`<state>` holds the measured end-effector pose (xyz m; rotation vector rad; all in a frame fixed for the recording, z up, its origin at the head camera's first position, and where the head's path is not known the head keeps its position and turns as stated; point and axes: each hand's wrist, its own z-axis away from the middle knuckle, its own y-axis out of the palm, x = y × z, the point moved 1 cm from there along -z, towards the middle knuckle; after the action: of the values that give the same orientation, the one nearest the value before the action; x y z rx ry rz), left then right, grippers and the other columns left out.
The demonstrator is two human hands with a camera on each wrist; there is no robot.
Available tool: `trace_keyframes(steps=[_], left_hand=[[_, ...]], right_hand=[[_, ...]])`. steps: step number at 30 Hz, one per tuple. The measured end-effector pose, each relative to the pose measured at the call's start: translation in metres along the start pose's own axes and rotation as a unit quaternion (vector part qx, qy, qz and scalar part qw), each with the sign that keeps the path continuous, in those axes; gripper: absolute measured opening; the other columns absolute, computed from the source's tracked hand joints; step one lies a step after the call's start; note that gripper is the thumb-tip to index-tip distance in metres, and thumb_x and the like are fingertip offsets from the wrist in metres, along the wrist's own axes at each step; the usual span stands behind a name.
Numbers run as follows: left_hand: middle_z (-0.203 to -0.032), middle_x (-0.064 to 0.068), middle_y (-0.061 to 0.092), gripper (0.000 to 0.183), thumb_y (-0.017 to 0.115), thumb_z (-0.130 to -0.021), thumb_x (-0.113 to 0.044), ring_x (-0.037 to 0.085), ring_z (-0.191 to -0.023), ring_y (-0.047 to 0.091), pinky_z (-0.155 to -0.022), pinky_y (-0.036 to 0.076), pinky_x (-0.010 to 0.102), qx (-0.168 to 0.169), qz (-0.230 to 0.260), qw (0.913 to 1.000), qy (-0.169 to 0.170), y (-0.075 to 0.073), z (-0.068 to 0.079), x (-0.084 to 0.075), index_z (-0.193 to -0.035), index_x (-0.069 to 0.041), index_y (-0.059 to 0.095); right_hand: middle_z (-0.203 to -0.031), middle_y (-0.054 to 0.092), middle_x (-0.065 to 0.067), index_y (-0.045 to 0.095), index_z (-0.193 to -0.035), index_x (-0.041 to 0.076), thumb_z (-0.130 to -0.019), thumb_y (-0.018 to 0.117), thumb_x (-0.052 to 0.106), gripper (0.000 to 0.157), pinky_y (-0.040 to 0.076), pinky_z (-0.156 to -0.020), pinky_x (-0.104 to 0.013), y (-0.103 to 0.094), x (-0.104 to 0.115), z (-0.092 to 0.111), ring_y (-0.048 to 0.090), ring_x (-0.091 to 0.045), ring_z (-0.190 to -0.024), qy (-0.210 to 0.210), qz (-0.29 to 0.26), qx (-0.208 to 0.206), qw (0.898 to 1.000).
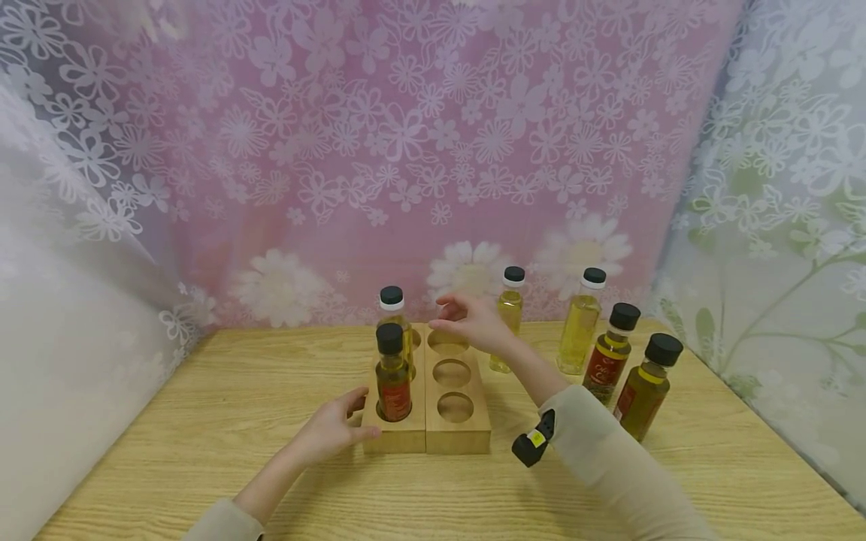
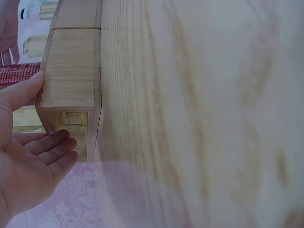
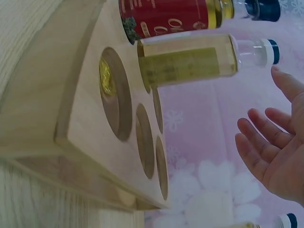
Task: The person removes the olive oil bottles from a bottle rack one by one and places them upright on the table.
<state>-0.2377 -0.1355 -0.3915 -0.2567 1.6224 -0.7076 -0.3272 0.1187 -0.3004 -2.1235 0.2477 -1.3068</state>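
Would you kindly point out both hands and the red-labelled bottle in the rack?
Left hand (image 2: 26,168): left wrist view, palm.
Right hand (image 1: 480,323): head view, back.
Red-labelled bottle (image 1: 394,385): head view, body.

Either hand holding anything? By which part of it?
Nothing clearly held: right hand empty; left hand just touches the wooden rack at its near left corner.

A pale yellowish, streaked wood-grain tabletop (image 1: 237,391) is seen. Its far edge is backed by a pink fabric hanging (image 1: 379,150) covered with white flowers, some outlined and some filled. Just above that edge, large, pale daisies (image 1: 277,288) with yellowish centres are shown on it. The tabletop's left edge is flanked by a whitish, folded drape (image 1: 74,300), and its right edge by a pale floral curtain (image 1: 778,225) marked with green leaves and stems.
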Motion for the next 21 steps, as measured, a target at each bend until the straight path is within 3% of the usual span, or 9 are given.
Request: trace_keyframes(steps=[8,17,21], left_hand=[[-0.127,0.023,0.051,0.083,0.076,-0.078,-0.029,0.043,-0.119,0.045,-0.093,0.039,0.054,-0.002,-0.004,1.0,0.006,0.0,-0.001,0.001,-0.138,0.009,0.034],[-0.128,0.022,0.051,0.083,0.076,-0.078,-0.028,0.042,-0.12,0.044,-0.094,0.038,0.055,-0.003,0.003,1.0,0.005,0.0,-0.001,0.001,-0.139,0.009,0.034],[-0.128,0.022,0.051,0.083,0.076,-0.078,-0.028,0.043,-0.119,0.045,-0.093,0.038,0.055,-0.002,0.002,1.0,-0.003,0.0,-0.001,0.001,-0.139,0.008,0.034]], right_hand=[[-0.11,0.06,-0.011,0.053,-0.128,0.004,-0.086,0.068,0.024,0.049,0.05,-0.082,-0.036,0.026,0.003,-0.005,0.059,-0.024,-0.1,0.007,-0.016,0.038,0.999],[-0.116,0.057,-0.014,0.05,-0.13,0.002,-0.086,0.068,0.016,0.05,0.049,-0.084,-0.039,0.042,0.008,-0.01,0.059,-0.03,-0.101,0.004,-0.023,0.052,0.998],[-0.115,0.057,-0.014,0.051,-0.13,0.005,-0.086,0.068,0.014,0.049,0.05,-0.08,-0.038,0.048,0.008,-0.012,0.059,-0.029,-0.1,0.022,-0.018,0.048,0.998]])
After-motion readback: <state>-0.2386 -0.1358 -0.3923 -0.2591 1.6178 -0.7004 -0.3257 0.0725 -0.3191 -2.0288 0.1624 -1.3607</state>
